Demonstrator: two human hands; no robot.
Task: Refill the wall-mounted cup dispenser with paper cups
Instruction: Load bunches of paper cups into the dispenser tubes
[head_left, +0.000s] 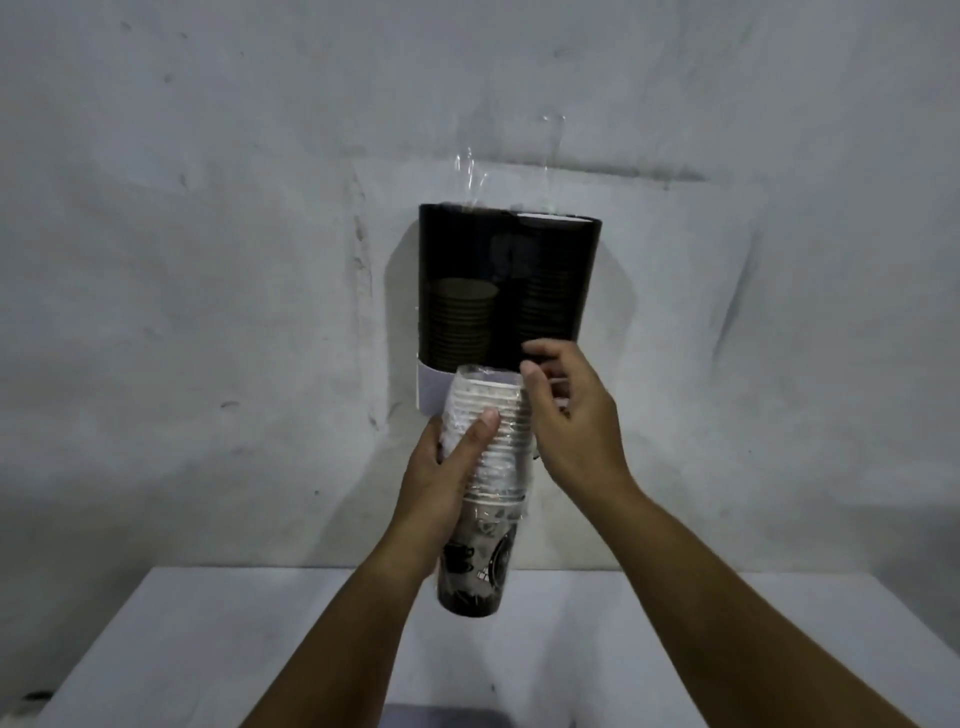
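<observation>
A dark, see-through cup dispenser (550, 270) hangs on the grey wall, with two columns of stacked cups dimly visible inside. Clear plastic film (470, 171) sticks up above its top left. My left hand (447, 473) is wrapped around a stack of paper cups (485, 467) in a clear plastic sleeve, held upright just below the dispenser. The lowest cup has a dark printed pattern. My right hand (571, 415) is at the stack's upper right, fingers curled and touching the sleeve near the top rim; what they pinch is unclear.
A white table (675, 639) stands against the wall below my arms. A white base panel (431, 387) shows at the dispenser's lower left. A small dark object (36, 699) lies at the table's left edge.
</observation>
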